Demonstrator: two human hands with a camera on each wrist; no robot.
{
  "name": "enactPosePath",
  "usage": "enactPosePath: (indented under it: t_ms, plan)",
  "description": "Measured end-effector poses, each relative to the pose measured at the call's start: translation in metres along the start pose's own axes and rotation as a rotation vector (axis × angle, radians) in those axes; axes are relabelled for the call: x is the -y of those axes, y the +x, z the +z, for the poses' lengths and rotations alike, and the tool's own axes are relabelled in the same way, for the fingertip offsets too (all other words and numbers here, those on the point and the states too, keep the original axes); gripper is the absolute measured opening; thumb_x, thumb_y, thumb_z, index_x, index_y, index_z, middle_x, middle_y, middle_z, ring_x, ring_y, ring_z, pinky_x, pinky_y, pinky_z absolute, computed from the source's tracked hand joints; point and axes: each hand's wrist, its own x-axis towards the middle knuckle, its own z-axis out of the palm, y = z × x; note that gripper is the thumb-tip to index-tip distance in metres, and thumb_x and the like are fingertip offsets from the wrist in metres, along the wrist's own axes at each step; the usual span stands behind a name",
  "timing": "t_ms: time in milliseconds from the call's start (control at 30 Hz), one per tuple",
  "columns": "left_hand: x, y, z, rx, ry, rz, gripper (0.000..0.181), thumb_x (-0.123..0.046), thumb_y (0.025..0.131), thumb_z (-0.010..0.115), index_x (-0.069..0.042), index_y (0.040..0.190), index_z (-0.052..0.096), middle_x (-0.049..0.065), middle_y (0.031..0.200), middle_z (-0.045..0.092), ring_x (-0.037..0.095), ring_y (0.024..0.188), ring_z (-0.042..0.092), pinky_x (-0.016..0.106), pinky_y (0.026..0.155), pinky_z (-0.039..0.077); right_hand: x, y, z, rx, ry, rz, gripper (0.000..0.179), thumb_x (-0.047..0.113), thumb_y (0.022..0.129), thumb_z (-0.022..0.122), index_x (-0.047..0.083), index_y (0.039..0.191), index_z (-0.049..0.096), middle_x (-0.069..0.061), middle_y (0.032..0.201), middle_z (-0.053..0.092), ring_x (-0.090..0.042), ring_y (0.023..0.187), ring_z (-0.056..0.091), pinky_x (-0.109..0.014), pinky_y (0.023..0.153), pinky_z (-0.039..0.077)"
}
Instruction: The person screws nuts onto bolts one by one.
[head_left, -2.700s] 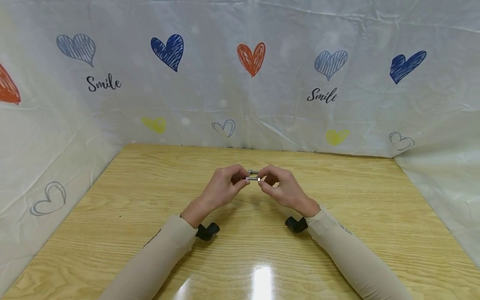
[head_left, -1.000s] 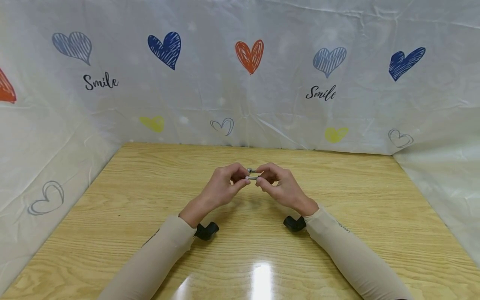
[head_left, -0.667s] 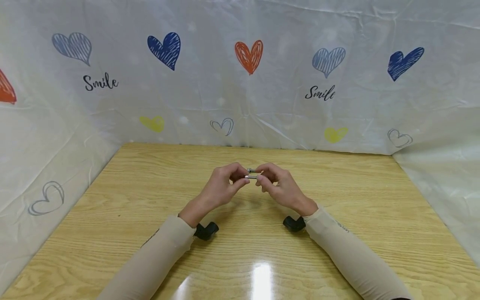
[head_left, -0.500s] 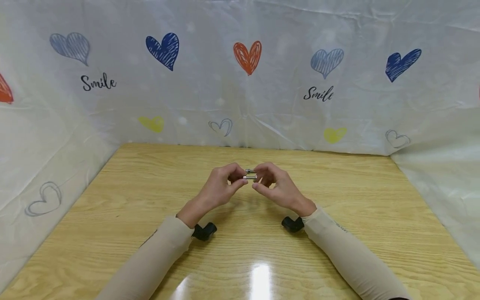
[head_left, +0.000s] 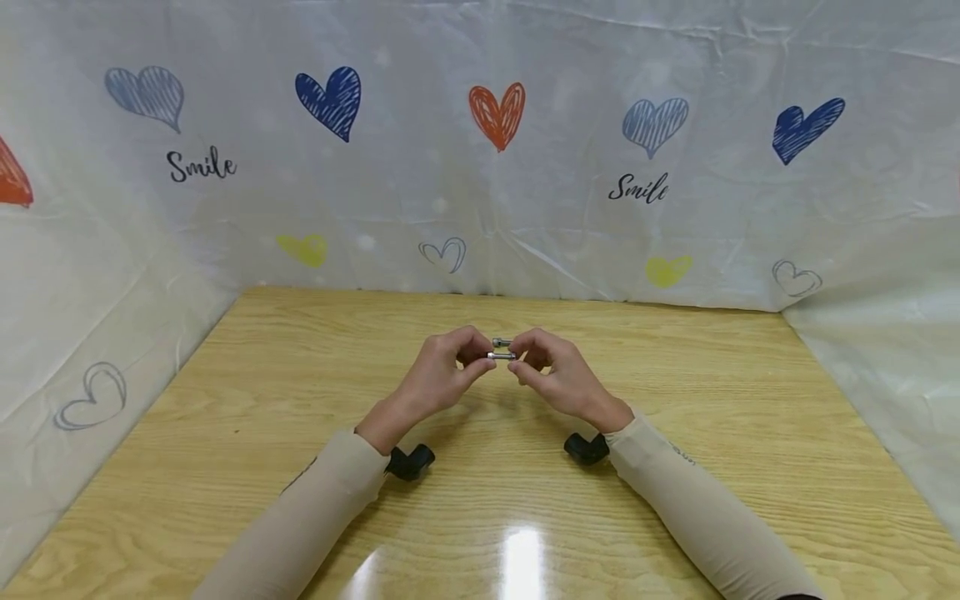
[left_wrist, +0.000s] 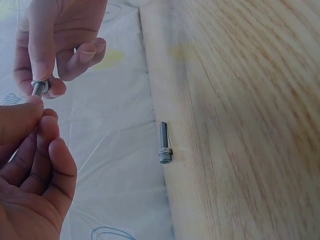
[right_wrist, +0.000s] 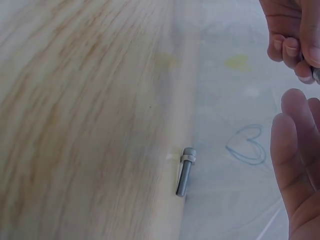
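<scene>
Above the table, my left hand (head_left: pixel 438 371) pinches a small silver bolt (head_left: pixel 500 356) between thumb and fingers, holding it level. My right hand (head_left: pixel 561 375) pinches the hex nut (left_wrist: pixel 45 86) at the bolt's right end; some thread shows beside the nut in the left wrist view. The bolt's other end is hidden by my left fingers. A second bolt (left_wrist: pixel 163 134), with a nut (right_wrist: pixel 188 158) close against its round head, lies on the table beyond my hands. In the right wrist view the held bolt is mostly cut off at the edge.
The wood-grain table (head_left: pixel 300 375) spreads under both arms. A white sheet printed with hearts (head_left: pixel 498 117) stands along the back and both sides. Black wrist camera mounts (head_left: pixel 410 462) jut inward from both sleeves.
My right thumb and fingers were on the nut, parted from it about half a second ago, and now pinch it again. The left hand keeps its hold; the second bolt stays put.
</scene>
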Motion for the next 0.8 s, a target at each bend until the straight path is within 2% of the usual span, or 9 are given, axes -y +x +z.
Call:
enactPosePath:
  t_ms: [200, 433, 633, 800]
  plan:
    - [0.001, 0.000, -0.001, -0.004, -0.009, 0.003, 0.007, -0.007, 0.088, 0.069, -0.008, 0.094, 0.065, -0.001, 0.083, 0.066, 0.008, 0.069, 0.060, 0.031, 0.064, 0.053, 0.005, 0.001, 0.002, -0.004, -0.025, 0.045, 0.016, 0.008, 0.095, 0.060, 0.008, 0.111, 0.060, -0.009, 0.081, 0.061, -0.031, 0.060, 0.060, -0.029, 0.053, 0.047]
    - [0.001, 0.000, 0.000, -0.016, -0.015, 0.008, 0.005, -0.007, 0.088, 0.069, -0.006, 0.092, 0.066, -0.001, 0.082, 0.066, 0.007, 0.068, 0.060, 0.033, 0.063, 0.053, 0.026, 0.000, 0.000, -0.010, -0.008, 0.035, 0.020, -0.002, 0.092, 0.059, 0.000, 0.112, 0.057, -0.013, 0.089, 0.061, -0.015, 0.061, 0.059, -0.031, 0.055, 0.049]
    - [0.002, 0.000, 0.002, -0.010, -0.025, 0.003, 0.005, -0.007, 0.089, 0.069, -0.007, 0.092, 0.065, -0.002, 0.082, 0.065, 0.007, 0.068, 0.059, 0.034, 0.063, 0.053, 0.004, 0.000, 0.001, -0.002, 0.010, 0.072, 0.017, 0.010, 0.095, 0.060, 0.005, 0.112, 0.060, -0.008, 0.087, 0.063, -0.031, 0.064, 0.062, -0.030, 0.059, 0.052]
    - [0.001, 0.000, 0.001, -0.023, -0.031, 0.010, 0.006, -0.007, 0.089, 0.069, -0.008, 0.092, 0.064, -0.002, 0.082, 0.065, 0.007, 0.067, 0.059, 0.035, 0.062, 0.053, -0.001, -0.001, 0.001, 0.011, 0.043, 0.047, 0.016, 0.018, 0.098, 0.058, 0.009, 0.111, 0.061, -0.015, 0.090, 0.063, -0.031, 0.066, 0.062, -0.032, 0.061, 0.053]
